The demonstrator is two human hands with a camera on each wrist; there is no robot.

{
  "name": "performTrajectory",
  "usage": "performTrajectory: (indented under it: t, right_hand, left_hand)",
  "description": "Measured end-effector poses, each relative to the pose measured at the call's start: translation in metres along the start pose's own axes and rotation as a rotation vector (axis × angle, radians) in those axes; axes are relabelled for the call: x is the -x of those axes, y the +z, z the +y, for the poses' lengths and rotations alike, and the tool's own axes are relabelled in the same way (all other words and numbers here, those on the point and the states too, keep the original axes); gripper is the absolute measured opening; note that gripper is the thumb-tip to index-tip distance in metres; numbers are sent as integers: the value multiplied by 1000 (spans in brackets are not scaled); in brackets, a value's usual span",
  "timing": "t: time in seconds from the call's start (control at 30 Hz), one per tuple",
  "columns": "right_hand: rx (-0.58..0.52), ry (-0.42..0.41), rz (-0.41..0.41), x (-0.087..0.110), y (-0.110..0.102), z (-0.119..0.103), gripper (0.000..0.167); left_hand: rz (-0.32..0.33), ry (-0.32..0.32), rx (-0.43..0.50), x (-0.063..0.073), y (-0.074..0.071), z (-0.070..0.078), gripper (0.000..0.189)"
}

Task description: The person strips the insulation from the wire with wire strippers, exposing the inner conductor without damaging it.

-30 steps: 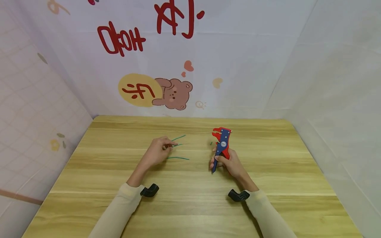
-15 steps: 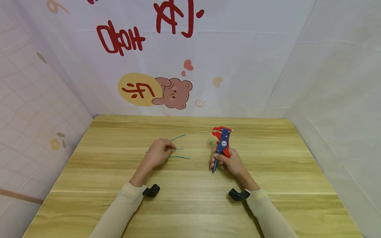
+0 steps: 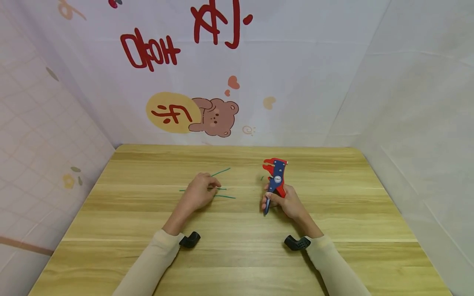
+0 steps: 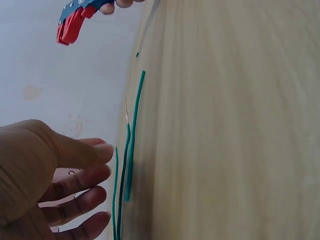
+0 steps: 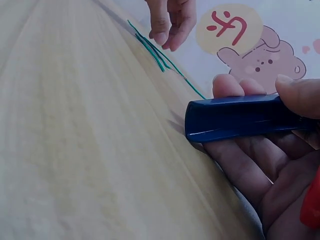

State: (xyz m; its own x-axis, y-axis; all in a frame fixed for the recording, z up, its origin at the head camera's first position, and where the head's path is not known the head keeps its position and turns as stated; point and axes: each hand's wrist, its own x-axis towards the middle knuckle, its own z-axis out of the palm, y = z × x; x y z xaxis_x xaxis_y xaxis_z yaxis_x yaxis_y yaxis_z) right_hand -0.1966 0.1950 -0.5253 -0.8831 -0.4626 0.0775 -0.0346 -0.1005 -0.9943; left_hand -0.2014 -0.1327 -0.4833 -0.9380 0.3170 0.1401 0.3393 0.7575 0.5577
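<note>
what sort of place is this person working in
Probably a small screened work booth: a wood-grain table, pale walls at its back and sides, and a red and blue hand tool held over the table.

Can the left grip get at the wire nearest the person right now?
Probably yes. The left grip seems to hold nothing and is close by that wire, whose right end lies uncovered; the tool is in the right grip, out of the way.
</note>
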Motion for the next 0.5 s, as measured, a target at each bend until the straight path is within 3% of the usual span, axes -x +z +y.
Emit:
performTrajectory:
  t: [0.3,0.5]
  right_hand:
    - [-13,-25,-16,0,-3,-1,49]
    - [-9,-22,-28,1,-5,-1,48]
  left_hand:
    - [-88,68,-9,1,5,10,8]
    - [-148,20,-11,2,5,9,6]
